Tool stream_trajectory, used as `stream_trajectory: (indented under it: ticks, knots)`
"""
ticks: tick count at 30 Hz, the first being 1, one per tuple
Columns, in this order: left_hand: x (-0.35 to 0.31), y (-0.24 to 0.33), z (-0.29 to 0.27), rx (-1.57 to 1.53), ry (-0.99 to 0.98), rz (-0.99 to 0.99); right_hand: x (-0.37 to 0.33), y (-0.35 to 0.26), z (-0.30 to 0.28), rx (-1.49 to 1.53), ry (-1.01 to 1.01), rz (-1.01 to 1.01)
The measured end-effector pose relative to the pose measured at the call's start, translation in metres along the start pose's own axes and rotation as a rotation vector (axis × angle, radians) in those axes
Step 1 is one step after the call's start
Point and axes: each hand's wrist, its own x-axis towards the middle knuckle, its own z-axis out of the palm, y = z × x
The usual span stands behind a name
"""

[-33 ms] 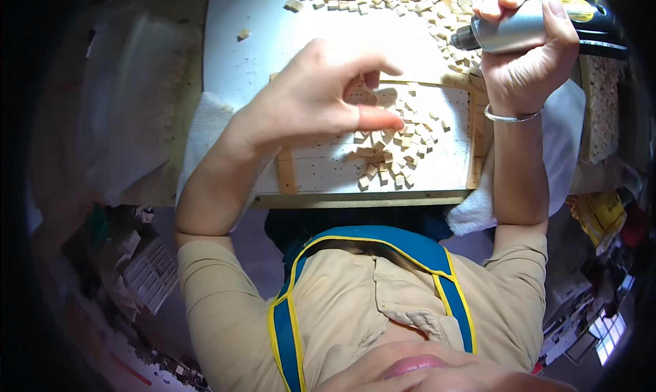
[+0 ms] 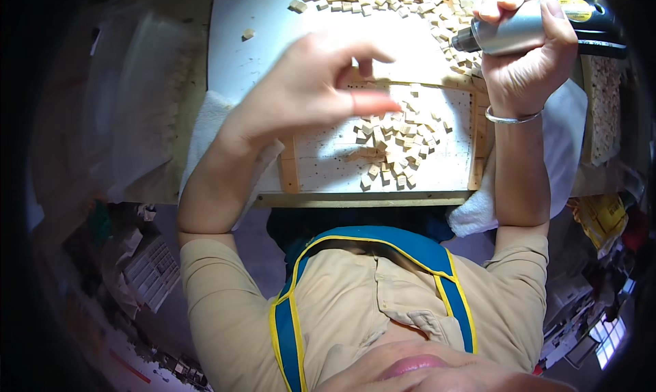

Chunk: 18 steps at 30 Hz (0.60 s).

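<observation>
My right hand (image 2: 529, 67) grips a cylindrical power tool (image 2: 512, 28) with a silver barrel, a dark narrow tip and a black rear body. The tip points left, over the far pile of small wooden cubes (image 2: 444, 16). My left hand (image 2: 297, 84), blurred by motion, hovers over the white board (image 2: 321, 173) with thumb and forefinger apart; nothing shows between them. Its other fingers are partly hidden. Below and right of the thumb lies a loose cluster of wooden cubes (image 2: 410, 136) inside a wooden frame (image 2: 290, 166).
A lone cube (image 2: 248, 34) lies at the far left of the white tabletop (image 2: 239, 64). White towels lie under my left forearm (image 2: 205, 129) and right forearm (image 2: 478, 211). A tray of wooden pieces (image 2: 604, 112) stands at the right, and a translucent bin (image 2: 137, 98) at the left.
My left hand has moved slightly away from me and to the left, its thumb lifting off toward the far side. My right hand with the power tool stays in place.
</observation>
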Motion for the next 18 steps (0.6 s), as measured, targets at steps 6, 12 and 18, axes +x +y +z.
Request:
stream_trajectory:
  ticks: [6,12,18]
  knots:
    - [0.001,-0.044,-0.045,0.502,0.502,-0.183,-0.002,0.0,-0.003,-0.16,-0.108,-0.016]
    - [0.004,-0.055,-0.038,0.717,0.514,-0.201,-0.003,-0.002,-0.003,-0.107,-0.075,0.047]
    - [0.003,-0.066,-0.038,0.584,0.511,-0.18,-0.006,-0.001,-0.003,-0.065,-0.051,0.062]
